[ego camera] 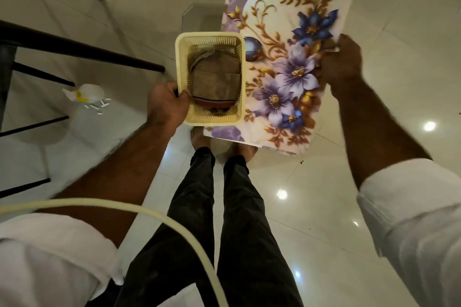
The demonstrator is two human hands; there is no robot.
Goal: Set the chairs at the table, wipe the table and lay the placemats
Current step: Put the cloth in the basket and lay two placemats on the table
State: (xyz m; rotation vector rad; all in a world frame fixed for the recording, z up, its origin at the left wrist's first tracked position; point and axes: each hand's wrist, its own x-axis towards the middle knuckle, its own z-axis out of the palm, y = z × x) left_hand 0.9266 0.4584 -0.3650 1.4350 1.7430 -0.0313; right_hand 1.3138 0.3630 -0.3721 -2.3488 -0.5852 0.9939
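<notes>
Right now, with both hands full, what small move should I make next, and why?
Probably set the basket down on the glass surface at your left. Your left hand grips its rim, your right hand holds the placemat, and the folded cloth inside needs a free hand.

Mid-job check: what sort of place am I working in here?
Likely a dining area in a home. Glossy pale floor tiles reflect ceiling lights, black furniture bars stand at left, and the right hand holds a floral placemat while the left hand holds a basket with a folded cloth.
</notes>
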